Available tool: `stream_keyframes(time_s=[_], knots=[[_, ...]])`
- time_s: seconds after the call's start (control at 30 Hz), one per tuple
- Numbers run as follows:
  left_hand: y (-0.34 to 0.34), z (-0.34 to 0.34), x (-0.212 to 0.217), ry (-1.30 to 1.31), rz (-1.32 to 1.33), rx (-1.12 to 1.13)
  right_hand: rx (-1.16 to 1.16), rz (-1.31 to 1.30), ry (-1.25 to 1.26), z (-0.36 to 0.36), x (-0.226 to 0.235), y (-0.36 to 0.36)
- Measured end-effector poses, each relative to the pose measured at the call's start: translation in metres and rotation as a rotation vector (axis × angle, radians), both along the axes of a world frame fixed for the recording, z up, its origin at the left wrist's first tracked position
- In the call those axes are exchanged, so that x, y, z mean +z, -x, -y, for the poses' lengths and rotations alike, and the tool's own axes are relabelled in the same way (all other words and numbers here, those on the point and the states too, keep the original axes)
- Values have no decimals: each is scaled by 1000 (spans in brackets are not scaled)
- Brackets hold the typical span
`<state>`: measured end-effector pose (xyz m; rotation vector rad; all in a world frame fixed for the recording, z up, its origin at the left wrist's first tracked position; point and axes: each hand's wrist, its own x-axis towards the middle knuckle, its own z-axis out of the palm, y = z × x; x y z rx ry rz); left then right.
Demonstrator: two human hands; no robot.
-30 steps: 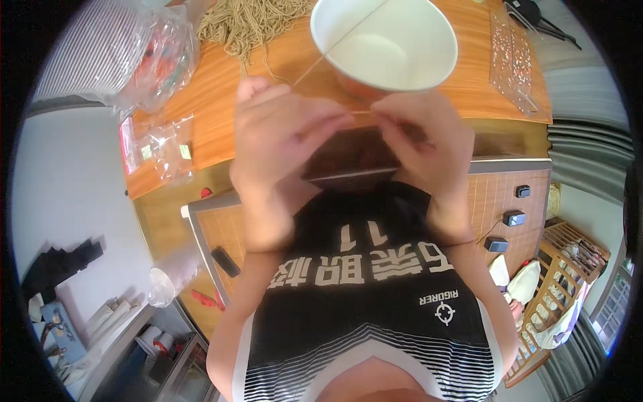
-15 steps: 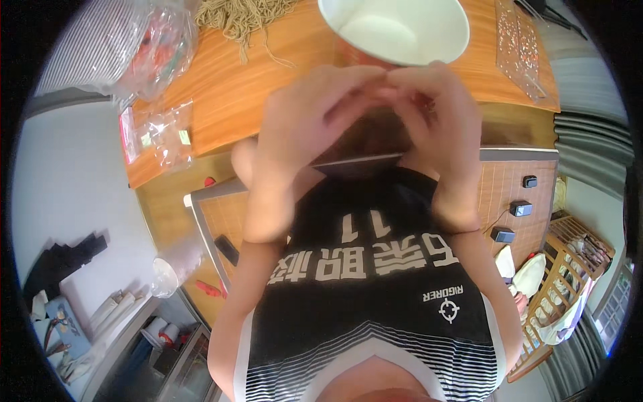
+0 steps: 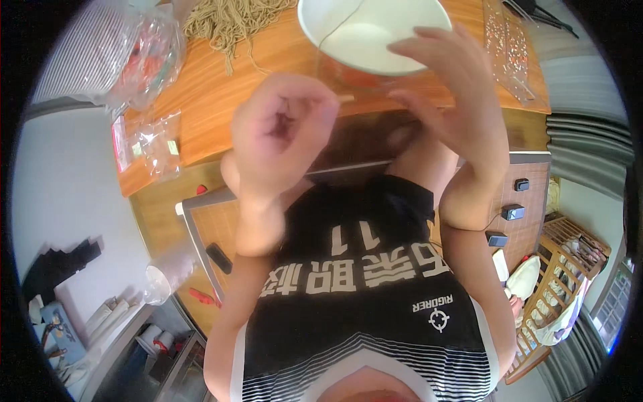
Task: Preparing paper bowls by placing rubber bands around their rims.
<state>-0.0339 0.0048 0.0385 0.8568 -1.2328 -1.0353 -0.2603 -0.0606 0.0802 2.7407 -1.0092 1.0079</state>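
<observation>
My left hand (image 3: 284,130) is closed, thumb and fingers pinched together above the near edge of the table. A short tan cord end (image 3: 345,98) sticks out from its fingertips; the rest of that cord is hidden or too thin to follow. My right hand (image 3: 459,90) is open, fingers apart and somewhat blurred, over the right rim of a tub (image 3: 375,37) that is white inside and red outside. A thin strand (image 3: 341,25) hangs across the tub's opening. To the left of the tub lies a pile of tan cord (image 3: 231,23), with a loose strand trailing toward my left hand.
Clear plastic bags (image 3: 151,60) with red contents sit at the table's (image 3: 207,100) far left, and an empty-looking clear wrapper (image 3: 161,144) lies nearer. A clear sheet of small coloured beads (image 3: 512,50) is at the right edge. Below the table is a mat (image 3: 516,231) with small dark boxes.
My hands, together in front of the tub before, have come apart: the left moved left and down, the right opened. A strand now crosses the tub. The view has shifted slightly.
</observation>
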Motion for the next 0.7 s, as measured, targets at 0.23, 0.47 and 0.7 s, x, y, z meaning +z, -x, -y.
stream_keyframes(time_s=[0.23,0.47,0.7], knots=[[21,10,-20,197,752,483,17,-34,-103,4,-24,-12],[16,12,-32,276,752,588,5,20,-60,3,-33,-23],[7,18,-40,294,776,626,-25,36,-75,-1,-30,-39]])
